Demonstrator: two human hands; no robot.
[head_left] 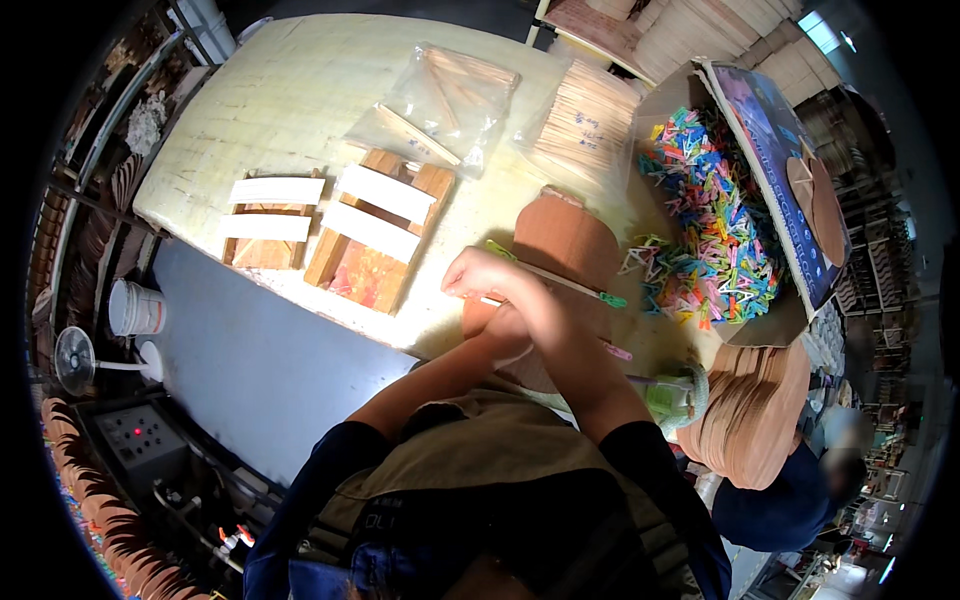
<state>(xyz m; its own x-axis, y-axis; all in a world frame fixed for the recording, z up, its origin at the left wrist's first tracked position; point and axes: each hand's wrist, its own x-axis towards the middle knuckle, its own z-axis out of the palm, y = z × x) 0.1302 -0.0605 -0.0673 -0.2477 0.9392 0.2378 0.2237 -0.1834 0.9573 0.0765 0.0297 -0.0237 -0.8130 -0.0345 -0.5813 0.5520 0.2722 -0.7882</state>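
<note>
My forearms cross over the near edge of the table. My right hand (480,272) reaches to the left with its fingers curled closed; what they hold, if anything, is hidden. Below it is my left hand (508,332), its fingers mostly covered by the right wrist. Both are over reddish-brown, rounded thin boards (565,235). A thin wooden stick (560,280) crosses the boards, with a green clothespin (612,300) at its right end and a yellow-green clothespin (499,250) near its left end. A pink clothespin (618,351) shows lower right, beside my right forearm.
Right of the boards stands an open carton (790,180) of colourful small clothespins (710,220). Bagged sticks (585,125) lie at the back. Two wooden frames with white strips (372,235) are left. A stack of brown boards (750,410) and a seated person (775,500) are at right.
</note>
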